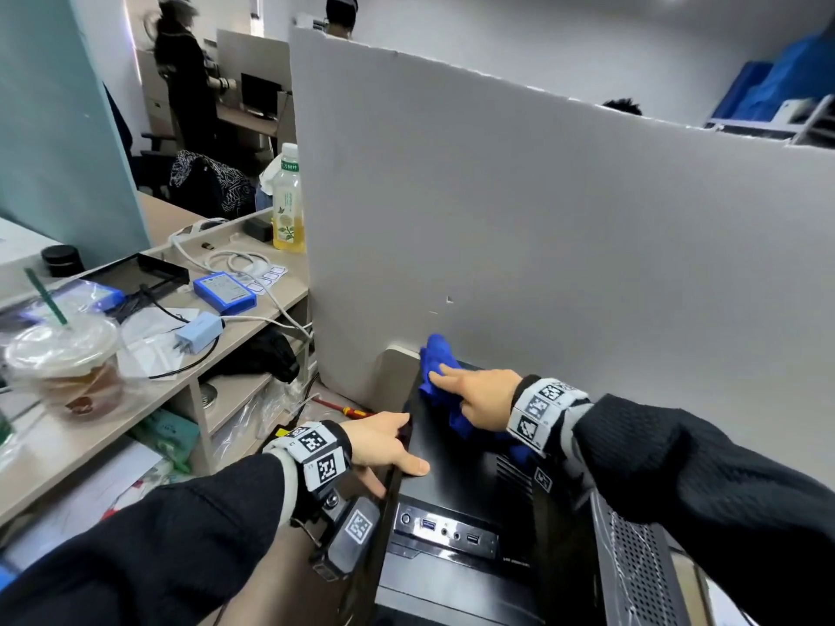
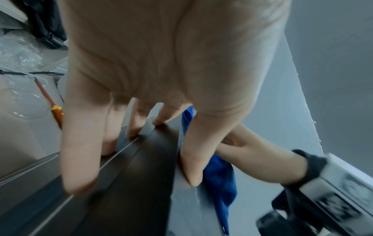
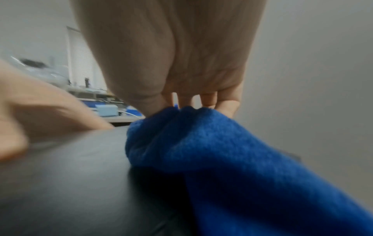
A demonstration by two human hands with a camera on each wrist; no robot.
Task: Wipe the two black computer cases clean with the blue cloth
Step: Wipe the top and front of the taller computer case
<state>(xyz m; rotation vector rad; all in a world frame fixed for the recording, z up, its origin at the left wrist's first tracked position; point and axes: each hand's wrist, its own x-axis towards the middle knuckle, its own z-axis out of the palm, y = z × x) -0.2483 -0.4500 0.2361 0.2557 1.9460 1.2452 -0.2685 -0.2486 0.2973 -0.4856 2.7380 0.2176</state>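
Observation:
A black computer case point(image 1: 456, 485) stands upright in front of me, its port panel facing me. A second case point(image 1: 632, 562) with a perforated side stands close on its right. My right hand point(image 1: 476, 399) presses the bunched blue cloth point(image 1: 436, 361) onto the far end of the first case's top, thumb and fingers gathered into it. The right wrist view shows the cloth point(image 3: 222, 151) crumpled under that hand point(image 3: 171, 55) on the dark top point(image 3: 70, 183). My left hand point(image 1: 388, 445) braces the case's left top edge, thumb on top. Its straight fingers point(image 2: 80, 159) touch the side panel point(image 2: 131, 183).
A grey partition point(image 1: 542, 219) rises right behind the cases. On the left, a shelf desk point(image 1: 253, 336) carries an iced drink cup point(image 1: 68, 363), a blue box point(image 1: 224, 293), cables and a bottle point(image 1: 287, 201). A red screwdriver point(image 1: 348, 411) lies low beside the case. People stand in the background.

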